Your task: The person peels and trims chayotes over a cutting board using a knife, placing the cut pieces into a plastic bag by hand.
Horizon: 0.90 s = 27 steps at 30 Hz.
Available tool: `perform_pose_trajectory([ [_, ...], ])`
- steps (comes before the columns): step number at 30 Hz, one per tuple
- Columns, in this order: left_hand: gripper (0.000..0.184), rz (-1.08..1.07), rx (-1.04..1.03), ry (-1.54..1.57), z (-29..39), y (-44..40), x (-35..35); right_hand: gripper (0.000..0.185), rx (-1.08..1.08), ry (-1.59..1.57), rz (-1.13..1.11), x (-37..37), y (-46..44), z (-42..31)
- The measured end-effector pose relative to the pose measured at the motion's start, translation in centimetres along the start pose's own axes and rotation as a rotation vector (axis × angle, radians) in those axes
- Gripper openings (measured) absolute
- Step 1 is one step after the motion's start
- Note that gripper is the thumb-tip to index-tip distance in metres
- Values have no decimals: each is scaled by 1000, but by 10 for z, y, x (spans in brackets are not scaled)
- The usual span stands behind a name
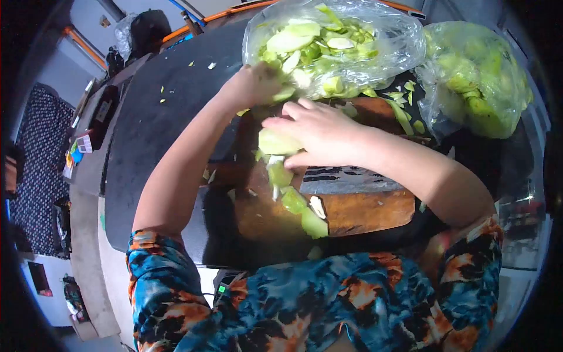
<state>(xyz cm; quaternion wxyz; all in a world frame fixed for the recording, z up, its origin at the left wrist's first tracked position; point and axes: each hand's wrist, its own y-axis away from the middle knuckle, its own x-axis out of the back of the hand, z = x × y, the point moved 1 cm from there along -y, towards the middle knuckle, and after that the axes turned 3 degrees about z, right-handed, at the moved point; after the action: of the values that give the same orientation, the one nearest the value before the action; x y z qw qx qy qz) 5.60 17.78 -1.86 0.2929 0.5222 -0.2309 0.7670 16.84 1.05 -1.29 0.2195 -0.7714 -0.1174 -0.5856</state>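
My left hand point(253, 85), blurred, is at the left lower edge of an open clear plastic bag point(399, 50) filled with pale green cut pieces point(299, 38); its fingertips are hidden among them. My right hand point(316, 130) is bent over a pale green piece point(275, 142) on the wooden board point(369, 212), with its fingers curled around the piece. Below it, more green slices point(293, 200) trail down the board toward my body. A wide grey blade point(352, 180) lies flat on the board, under my right forearm.
A second clear bag point(481, 88) with green produce stands at the right back of the black table point(158, 129). Green scraps point(404, 114) lie beside the board. Farther left are a side surface with a dark box point(104, 114) and a patterned cloth point(44, 170).
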Motion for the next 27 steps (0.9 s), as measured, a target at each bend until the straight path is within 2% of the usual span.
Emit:
perform_pose_trajectory([
  [2,64,0,9,216,-10,-2,4,66,-84,-55,-13,-6,-4,-1],
  [4,61,-2,18,260,-20,-6,-3,63,-132,-67,-25,-2,-1,-4],
  [5,61,27,13,216,-23,-8,-6,57,-55,26,97,-1,0,0],
  [6,61,60,10,172,-17,-9,-7,55,-195,-1,52,11,0,2],
  [7,72,48,-1,225,-11,-12,-6,54,-335,-33,5,30,0,3],
  [8,62,91,-12,104,-4,-16,-7,52,-475,-63,-46,43,0,8],
  [10,43,168,-31,-131,9,-23,-10,52,-417,-23,164,45,9,46],
  [13,30,134,-46,-184,26,-39,2,52,-534,-107,42,39,8,89],
  [14,28,117,-87,-135,9,-67,-1,52,-565,-114,-33,41,7,90],
  [16,33,202,-301,-20,25,-91,24,54,-544,-303,-6,44,9,84],
  [18,40,303,-314,119,57,-82,46,59,-453,-294,174,50,9,87],
  [20,47,201,-477,73,56,-104,49,58,-351,-439,327,80,8,67],
  [22,41,85,-407,-58,70,-82,71,56,-273,-514,570,90,10,64],
  [23,38,136,-421,69,52,-87,73,55,-288,-594,492,105,15,71],
  [24,49,-5,-217,178,86,-32,105,55,-306,-673,417,117,22,83],
  [25,42,204,-334,139,67,-36,94,55,-207,-637,469,117,28,89],
  [27,36,502,-544,185,51,-2,81,51,-331,-531,438,107,43,81],
])
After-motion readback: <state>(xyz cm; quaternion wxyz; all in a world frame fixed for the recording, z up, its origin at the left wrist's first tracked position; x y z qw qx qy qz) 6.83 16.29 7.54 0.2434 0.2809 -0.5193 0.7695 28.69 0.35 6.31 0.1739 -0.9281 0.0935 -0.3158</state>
